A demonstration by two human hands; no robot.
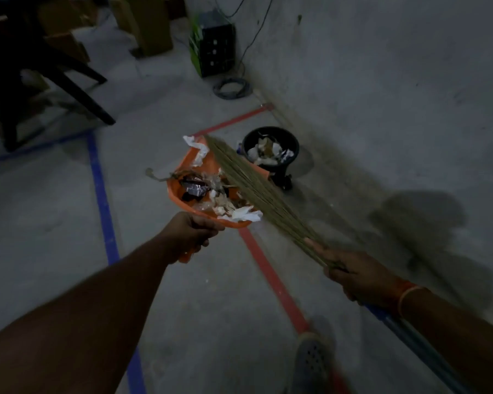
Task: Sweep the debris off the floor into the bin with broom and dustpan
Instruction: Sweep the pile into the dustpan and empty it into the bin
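My left hand (192, 233) grips the handle of an orange dustpan (174, 191), held up above the floor. The pan is full of debris (211, 194): crumpled white paper, dark wrappers and scraps. My right hand (356, 273) grips a grass broom (254, 183) where the bristles meet its blue handle. The bristles lie across the right side of the dustpan, over the debris. A black bin (295, 143) stands on the floor just beyond the dustpan, near the wall, with paper rubbish inside.
Red tape (271, 275) and blue tape (101, 194) lines cross the concrete floor. A dark table (77, 89) stands at the far left. A black box (214, 46) and a coiled cable (231, 88) sit by the wall. My shoe (313, 356) is at the bottom.
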